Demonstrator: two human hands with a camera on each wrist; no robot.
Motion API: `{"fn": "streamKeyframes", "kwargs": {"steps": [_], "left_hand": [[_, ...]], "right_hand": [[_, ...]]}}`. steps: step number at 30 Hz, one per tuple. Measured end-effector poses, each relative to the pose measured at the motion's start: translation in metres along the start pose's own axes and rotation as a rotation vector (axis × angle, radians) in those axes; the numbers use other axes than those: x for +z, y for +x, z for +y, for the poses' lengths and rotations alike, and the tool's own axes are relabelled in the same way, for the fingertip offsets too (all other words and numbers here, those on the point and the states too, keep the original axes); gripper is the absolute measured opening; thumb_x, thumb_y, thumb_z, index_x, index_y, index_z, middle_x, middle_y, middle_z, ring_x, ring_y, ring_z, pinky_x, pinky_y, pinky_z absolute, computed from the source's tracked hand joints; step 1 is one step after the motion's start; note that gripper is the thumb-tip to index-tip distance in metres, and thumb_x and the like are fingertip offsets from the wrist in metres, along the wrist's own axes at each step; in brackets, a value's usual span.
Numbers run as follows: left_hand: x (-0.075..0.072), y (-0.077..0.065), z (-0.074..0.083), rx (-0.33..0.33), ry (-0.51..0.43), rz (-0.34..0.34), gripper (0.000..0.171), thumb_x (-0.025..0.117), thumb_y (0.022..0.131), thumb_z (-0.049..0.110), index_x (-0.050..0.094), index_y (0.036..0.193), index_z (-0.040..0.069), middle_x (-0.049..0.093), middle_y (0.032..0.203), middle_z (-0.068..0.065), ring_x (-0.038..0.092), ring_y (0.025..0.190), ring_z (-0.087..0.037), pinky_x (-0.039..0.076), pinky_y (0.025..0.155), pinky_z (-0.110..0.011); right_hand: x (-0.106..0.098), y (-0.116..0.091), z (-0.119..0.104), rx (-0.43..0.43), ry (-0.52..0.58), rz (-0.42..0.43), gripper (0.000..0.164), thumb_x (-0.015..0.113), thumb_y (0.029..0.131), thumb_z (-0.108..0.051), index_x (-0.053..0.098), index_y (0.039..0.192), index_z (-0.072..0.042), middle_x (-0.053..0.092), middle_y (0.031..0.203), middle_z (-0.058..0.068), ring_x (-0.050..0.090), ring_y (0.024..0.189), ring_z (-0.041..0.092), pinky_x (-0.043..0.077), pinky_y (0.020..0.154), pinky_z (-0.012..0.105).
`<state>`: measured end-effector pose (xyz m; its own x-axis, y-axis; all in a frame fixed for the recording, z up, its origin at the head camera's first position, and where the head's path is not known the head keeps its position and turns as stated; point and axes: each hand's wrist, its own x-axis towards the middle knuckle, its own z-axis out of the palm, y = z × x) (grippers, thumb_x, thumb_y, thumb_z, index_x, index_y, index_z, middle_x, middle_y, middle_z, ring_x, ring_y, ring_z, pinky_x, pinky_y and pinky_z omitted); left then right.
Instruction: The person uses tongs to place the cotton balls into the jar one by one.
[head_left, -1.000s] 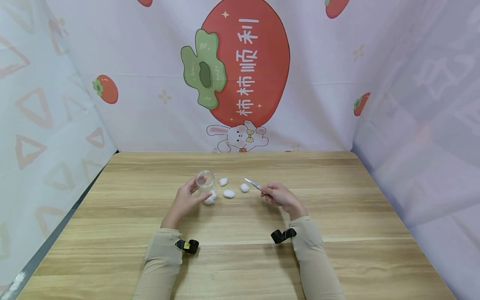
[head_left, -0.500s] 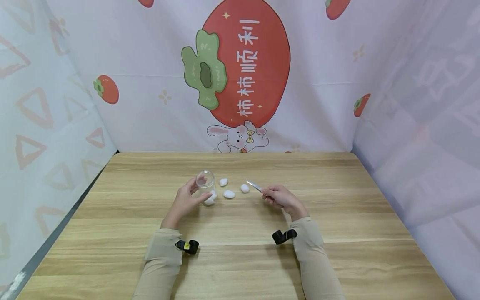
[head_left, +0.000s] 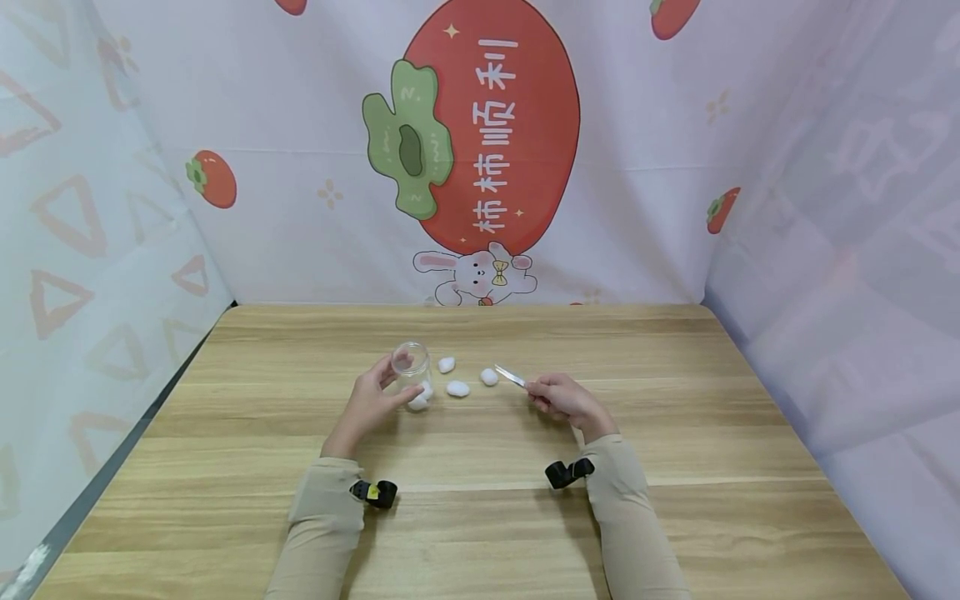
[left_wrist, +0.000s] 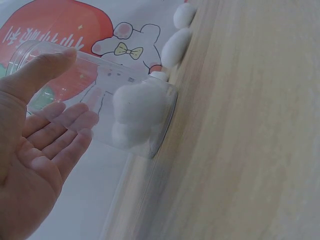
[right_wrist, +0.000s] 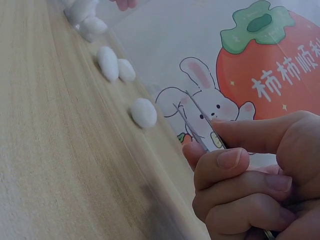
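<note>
My left hand (head_left: 372,397) grips a clear jar (head_left: 412,360) that stands upright on the table, thumb on one side and fingers around the other. Several white cotton balls (left_wrist: 140,112) lie at the bottom of the jar. Three loose cotton balls rest on the wood to its right: one nearest the tweezers (head_left: 489,377), one in front (head_left: 458,389) and one farther back (head_left: 447,365). Between thumb and fingers, my right hand (head_left: 562,396) pinches metal tweezers (right_wrist: 205,118). Their two tips are apart with nothing between them, close to the rightmost cotton ball.
The wooden table (head_left: 465,517) reaches back to a white printed curtain (head_left: 300,233), with more curtain along the left and right sides. A black strap device (head_left: 375,493) sits on the left wrist, and another (head_left: 568,473) on the right.
My right hand and the tweezers have shifted slightly right and toward me, the tips now beside the rightmost cotton ball. My left hand and the jar have stayed in place.
</note>
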<state>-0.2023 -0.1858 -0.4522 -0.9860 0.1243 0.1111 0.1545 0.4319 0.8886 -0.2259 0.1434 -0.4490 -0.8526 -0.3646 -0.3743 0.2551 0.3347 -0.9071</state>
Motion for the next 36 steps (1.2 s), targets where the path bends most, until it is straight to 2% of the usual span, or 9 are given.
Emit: {"fn": "streamKeyframes", "kwargs": {"steps": [4,12,21,28,36], "left_hand": [[-0.0001,-0.0006,-0.0009,0.001,-0.006,0.0,0.072,0.075,0.083,0.017,0.04,0.143,-0.002,0.05,0.141,-0.027,0.049,0.133,-0.04,0.042,0.115,-0.044],[-0.0001,-0.0016,0.0001,-0.003,-0.012,-0.002,0.072,0.075,0.084,0.018,0.04,0.143,-0.002,0.05,0.142,-0.026,0.049,0.134,-0.039,0.041,0.116,-0.043],[0.0026,-0.0007,0.0014,-0.025,0.007,0.0,0.07,0.072,0.085,0.009,0.037,0.143,-0.005,0.049,0.143,-0.027,0.047,0.135,-0.041,0.039,0.118,-0.046],[0.001,-0.0015,0.0022,-0.012,0.01,-0.001,0.071,0.075,0.084,0.018,0.04,0.143,0.0,0.052,0.141,-0.023,0.05,0.134,-0.037,0.041,0.116,-0.043],[-0.0005,-0.0008,0.002,-0.021,0.008,-0.003,0.073,0.075,0.084,0.021,0.039,0.144,0.0,0.051,0.141,-0.025,0.05,0.133,-0.039,0.041,0.116,-0.044]], "right_hand": [[0.0,0.0004,0.0023,0.025,-0.006,-0.002,0.03,0.047,0.101,-0.022,0.058,0.08,-0.003,0.042,0.053,-0.01,0.028,0.042,0.001,0.022,0.038,0.014],[-0.0004,0.0011,0.0057,0.044,-0.017,0.009,0.03,0.05,0.1,-0.023,0.059,0.083,-0.001,0.044,0.054,-0.009,0.029,0.043,0.001,0.022,0.038,0.013],[-0.0001,0.0031,0.0088,0.075,-0.038,0.023,0.03,0.05,0.1,-0.023,0.06,0.08,-0.004,0.043,0.053,-0.009,0.028,0.043,0.002,0.021,0.038,0.014],[0.0006,0.0031,0.0092,0.076,-0.068,0.034,0.03,0.049,0.1,-0.023,0.061,0.08,-0.005,0.043,0.053,-0.008,0.029,0.043,0.003,0.022,0.038,0.015],[0.0009,0.004,0.0099,0.075,-0.088,0.038,0.029,0.05,0.1,-0.024,0.061,0.079,-0.006,0.044,0.053,-0.008,0.03,0.043,0.003,0.023,0.037,0.015]]}}
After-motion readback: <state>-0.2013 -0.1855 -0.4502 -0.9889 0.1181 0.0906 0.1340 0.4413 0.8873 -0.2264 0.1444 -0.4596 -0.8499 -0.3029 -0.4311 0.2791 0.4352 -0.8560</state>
